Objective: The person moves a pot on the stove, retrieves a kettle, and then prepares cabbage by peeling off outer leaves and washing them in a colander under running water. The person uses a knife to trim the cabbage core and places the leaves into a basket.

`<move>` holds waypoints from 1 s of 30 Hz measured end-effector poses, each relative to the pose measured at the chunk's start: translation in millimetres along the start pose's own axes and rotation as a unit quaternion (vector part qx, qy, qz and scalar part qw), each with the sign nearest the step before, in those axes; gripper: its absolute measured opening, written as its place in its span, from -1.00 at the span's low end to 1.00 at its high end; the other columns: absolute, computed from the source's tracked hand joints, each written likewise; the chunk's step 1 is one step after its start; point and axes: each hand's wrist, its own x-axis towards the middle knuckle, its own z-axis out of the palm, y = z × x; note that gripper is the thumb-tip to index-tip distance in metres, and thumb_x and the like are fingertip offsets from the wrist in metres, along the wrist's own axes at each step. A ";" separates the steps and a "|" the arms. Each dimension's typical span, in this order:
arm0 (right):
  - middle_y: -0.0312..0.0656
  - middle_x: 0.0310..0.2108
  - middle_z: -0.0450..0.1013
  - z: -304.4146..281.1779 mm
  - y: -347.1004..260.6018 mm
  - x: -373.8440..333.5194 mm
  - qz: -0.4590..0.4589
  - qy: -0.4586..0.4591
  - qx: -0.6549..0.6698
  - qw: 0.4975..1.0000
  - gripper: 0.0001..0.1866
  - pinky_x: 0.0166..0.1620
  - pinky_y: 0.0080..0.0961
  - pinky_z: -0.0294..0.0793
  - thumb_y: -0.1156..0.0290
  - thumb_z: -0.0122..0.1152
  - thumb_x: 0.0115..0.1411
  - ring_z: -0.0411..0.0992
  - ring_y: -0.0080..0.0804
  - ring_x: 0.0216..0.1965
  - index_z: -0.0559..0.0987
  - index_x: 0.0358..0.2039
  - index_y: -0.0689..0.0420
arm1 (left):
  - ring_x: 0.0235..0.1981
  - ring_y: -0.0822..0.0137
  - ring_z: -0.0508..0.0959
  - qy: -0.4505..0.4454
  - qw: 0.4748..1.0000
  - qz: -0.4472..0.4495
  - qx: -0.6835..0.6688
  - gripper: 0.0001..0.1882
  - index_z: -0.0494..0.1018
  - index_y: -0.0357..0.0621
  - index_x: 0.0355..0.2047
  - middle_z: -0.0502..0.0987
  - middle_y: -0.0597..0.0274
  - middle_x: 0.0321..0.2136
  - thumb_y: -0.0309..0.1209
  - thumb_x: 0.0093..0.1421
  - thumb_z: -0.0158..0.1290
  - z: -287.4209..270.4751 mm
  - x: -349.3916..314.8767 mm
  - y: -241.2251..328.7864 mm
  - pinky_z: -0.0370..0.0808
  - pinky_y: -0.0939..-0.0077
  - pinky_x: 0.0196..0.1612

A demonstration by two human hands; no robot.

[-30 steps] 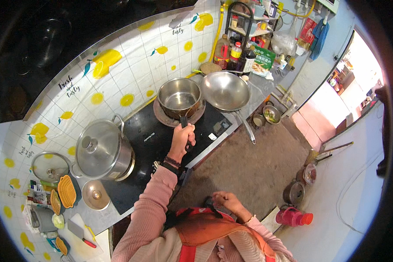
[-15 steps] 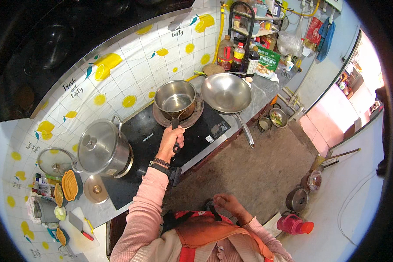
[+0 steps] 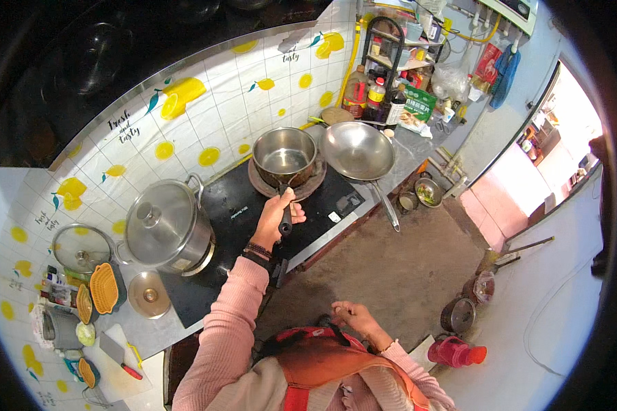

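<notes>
My left hand (image 3: 278, 214) is closed round the black handle of a small steel saucepan (image 3: 281, 178), the thumb lying along it. The saucepan looks empty inside and stands on a round burner plate (image 3: 313, 188) on the black cooktop (image 3: 253, 233). My right hand (image 3: 356, 318) hangs low in front of my body, fingers loosely bent and apart, with nothing visible in it. Right of the saucepan sits a steel wok (image 3: 358, 152), its long handle jutting over the counter edge. A large lidded steel pot (image 3: 164, 229) stands at the left of the cooktop.
Orange baskets (image 3: 106, 291), a loose pot lid (image 3: 149, 294) and a red-handled knife (image 3: 120, 356) on a white board lie at left. Bottles (image 3: 375, 96) and a rack (image 3: 397, 41) crowd the back right. Pans (image 3: 428, 192) and a red thermos (image 3: 452, 351) stand on the floor.
The view has shifted slightly, so the counter items appear a little displaced. My left hand stays on the saucepan handle, its thumb now laid further along it. My right hand has barely moved.
</notes>
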 end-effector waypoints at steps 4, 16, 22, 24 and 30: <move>-0.13 -0.12 0.54 11.2 -27.1 -0.8 -0.045 0.028 0.064 0.997 -0.60 -0.22 -0.53 0.56 0.28 0.05 0.41 0.56 -0.44 -0.23 0.45 0.13 0.29 | -0.22 0.27 0.63 -0.015 0.994 0.102 0.024 -0.58 0.42 -0.28 -0.09 0.57 0.12 -0.23 -0.10 0.37 0.04 -29.9 -28.4 -5.8 0.59 0.46 -0.11; 0.03 0.04 0.46 85.3 -115.8 -37.6 -0.427 0.308 -0.261 0.809 -0.56 0.22 -0.15 0.34 0.24 0.12 0.30 0.43 0.00 0.06 0.49 0.10 0.23 | 0.16 0.07 0.42 -0.326 0.938 -0.027 0.116 -0.35 0.27 -0.23 0.20 0.44 0.01 0.09 0.10 0.46 -0.37 16.7 -152.8 -111.4 0.31 0.20 0.26; -0.08 -0.03 0.48 48.3 -105.2 -51.4 -0.443 0.345 -0.392 0.729 -0.40 0.10 -0.08 0.35 0.21 0.28 0.07 0.45 -0.09 -0.06 0.48 0.13 0.14 | 0.29 -0.01 0.29 -0.465 0.734 -0.413 -0.272 -0.31 0.11 -0.25 0.33 0.30 -0.07 0.24 0.07 0.47 -0.41 99.2 -153.2 -185.3 0.24 0.12 0.33; -0.07 -0.06 0.48 17.1 -93.7 -64.1 -0.410 0.380 -0.390 0.732 -0.40 0.05 -0.10 0.37 0.23 0.28 0.06 0.45 -0.09 -0.09 0.48 0.13 0.15 | 0.27 0.02 0.32 -0.484 0.736 -0.402 -0.250 -0.36 0.14 -0.27 0.30 0.33 -0.08 0.22 0.00 0.46 -0.35 116.0 -150.6 -195.1 0.25 0.12 0.34; -0.01 -0.12 0.52 -99.6 -59.9 -71.7 -0.373 0.561 -0.243 0.698 -0.56 -0.10 -0.25 0.53 0.42 0.13 0.20 0.52 -0.07 -0.18 0.49 0.10 0.25 | 0.26 0.11 0.33 -0.452 0.792 -0.409 -0.036 -0.35 0.12 -0.22 0.32 0.32 0.01 0.22 0.04 0.46 -0.28 216.3 -121.7 -212.3 0.28 0.15 0.32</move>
